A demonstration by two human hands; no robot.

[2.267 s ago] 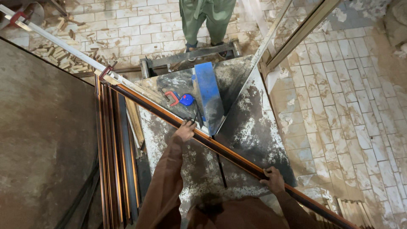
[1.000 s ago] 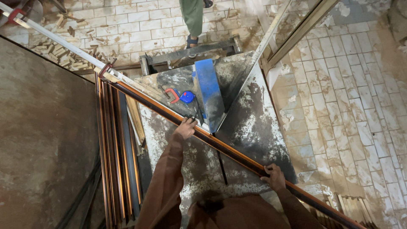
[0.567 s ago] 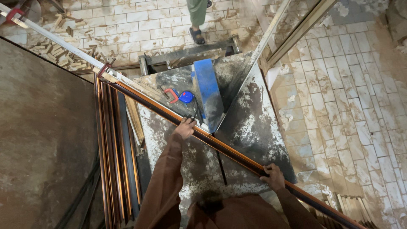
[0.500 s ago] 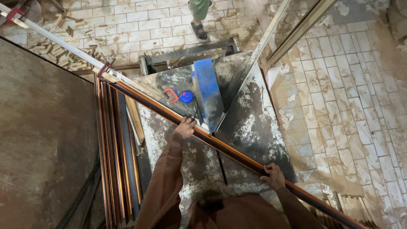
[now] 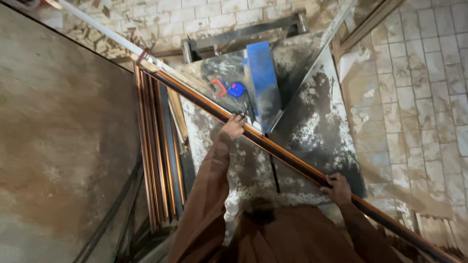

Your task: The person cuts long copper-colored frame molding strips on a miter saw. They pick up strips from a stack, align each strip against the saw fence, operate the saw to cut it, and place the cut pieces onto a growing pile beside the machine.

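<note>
A long brown profile bar (image 5: 292, 160) is seen lying diagonally across the view, running from the upper left, where its end is wrapped in a pale covering, down to the lower right corner. It is held in both hands over a dusty metal table (image 5: 317, 122). The left hand (image 5: 232, 127) is placed on the bar near its middle, fingers curled over its upper edge; the grip there appears to be closed around the bar, though the underside of the hand is hidden. The right hand (image 5: 336, 187) is wrapped over the bar further down, towards the lower right, and its grip is closed on the bar as well. Both arms are covered by brown sleeves.

Just beyond the left hand, a blue upright plate (image 5: 263, 83) is fixed on the table (part of a machine, as far as can be told), and a small blue and red object (image 5: 231, 89) is lying just beside it on the left. A stack of similar brown bars (image 5: 158, 160) is stood along the left side of the table, leaning against a large brown panel (image 5: 63, 136). A tiled floor (image 5: 419, 87), heavily soiled with pale dust, is seen to the right and at the top.
</note>
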